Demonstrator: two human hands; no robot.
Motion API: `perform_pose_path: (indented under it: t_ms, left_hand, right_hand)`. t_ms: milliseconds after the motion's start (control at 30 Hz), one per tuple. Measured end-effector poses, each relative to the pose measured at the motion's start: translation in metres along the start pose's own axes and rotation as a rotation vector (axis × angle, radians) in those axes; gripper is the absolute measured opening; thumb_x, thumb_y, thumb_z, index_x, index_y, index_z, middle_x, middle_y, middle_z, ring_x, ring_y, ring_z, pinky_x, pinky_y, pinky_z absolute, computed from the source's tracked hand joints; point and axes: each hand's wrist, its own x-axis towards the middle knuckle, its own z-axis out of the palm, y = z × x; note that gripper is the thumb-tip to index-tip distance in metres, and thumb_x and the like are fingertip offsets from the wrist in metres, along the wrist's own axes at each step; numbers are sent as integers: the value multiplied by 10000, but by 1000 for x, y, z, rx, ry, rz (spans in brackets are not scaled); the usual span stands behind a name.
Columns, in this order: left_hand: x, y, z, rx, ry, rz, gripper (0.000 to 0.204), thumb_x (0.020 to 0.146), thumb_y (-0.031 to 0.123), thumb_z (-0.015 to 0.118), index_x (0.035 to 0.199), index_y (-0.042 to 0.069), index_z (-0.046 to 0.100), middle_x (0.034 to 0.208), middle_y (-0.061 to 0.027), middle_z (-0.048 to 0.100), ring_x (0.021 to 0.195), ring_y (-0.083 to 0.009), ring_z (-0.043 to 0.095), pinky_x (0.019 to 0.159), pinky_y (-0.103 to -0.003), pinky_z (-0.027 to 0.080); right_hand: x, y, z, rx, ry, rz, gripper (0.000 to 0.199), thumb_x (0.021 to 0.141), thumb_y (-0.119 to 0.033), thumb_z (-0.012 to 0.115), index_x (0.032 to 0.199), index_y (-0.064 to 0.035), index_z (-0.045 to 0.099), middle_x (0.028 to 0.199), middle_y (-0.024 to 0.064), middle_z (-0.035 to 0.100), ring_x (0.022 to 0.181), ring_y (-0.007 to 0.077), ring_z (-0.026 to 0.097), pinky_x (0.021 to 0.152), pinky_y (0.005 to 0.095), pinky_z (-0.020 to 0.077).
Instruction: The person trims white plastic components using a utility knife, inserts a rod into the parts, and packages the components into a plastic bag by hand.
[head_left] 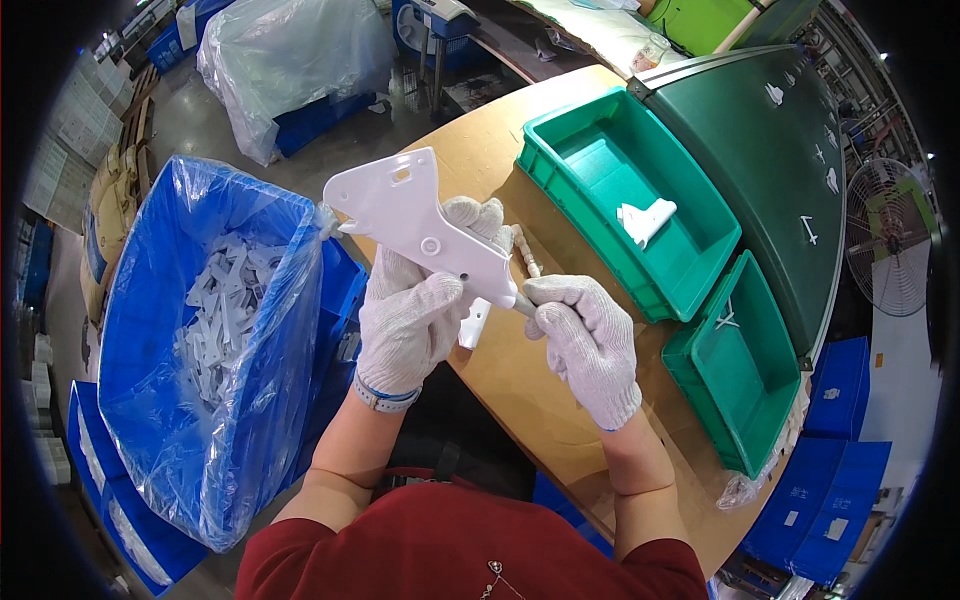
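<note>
My left hand [410, 315], in a white knit glove, grips a flat white plastic part [405, 215] with a rectangular slot, a round boss and a small hole. The part is raised above the table and tilted, its wide end up and to the left. In my gloved right hand [588, 345] is a thin grey tool [523, 304], whose tip meets the part's lower right corner. Fingers cover most of the tool, so its kind is unclear. Under the held part, a smaller white piece [474, 322] with holes shows partly. A pale, knobbly slender object [525, 250] lies beyond my hands.
At left stands a blue bin [140, 330] lined with clear plastic, heaped with white parts [225, 310]. On the tan table [540, 400] sit a green tray [690, 215] with one white part and another green tray [745, 400] with thin white pieces. A green conveyor belt [735, 130] runs behind.
</note>
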Motion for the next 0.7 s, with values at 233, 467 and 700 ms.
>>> perform_pose_path:
  t_ms: [233, 467, 700]
  left_hand:
    - [0, -2, 2, -44, 16, -4, 710, 893, 13, 706, 1513, 43, 360, 1438, -169, 539, 1415, -391, 454, 1181, -571, 398]
    - [0, 0, 2, -34, 6, -25, 695, 913, 29, 705, 1504, 67, 342, 1437, -154, 510, 1442, -364, 422, 1204, -565, 357]
    - [0, -3, 0, -76, 3, -22, 725, 901, 5, 708, 1515, 79, 329, 1446, -151, 508, 1451, -374, 408, 1200, -574, 364]
  right_hand:
    - [1, -2, -2, -16, -7, 4, 203, 1002, -73, 596, 1177, -10, 677, 840, 37, 684, 569, 31, 505, 527, 213, 419]
    - [-2, -2, 0, -106, 7, -82, 200, 1000, -70, 607, 1177, -4, 672, 835, 38, 673, 585, 41, 528, 560, 229, 443]
    - [-1, -1, -1, -82, -15, -63, 204, 1010, -77, 588, 1184, -10, 673, 838, 36, 676, 583, 37, 521, 556, 220, 438]
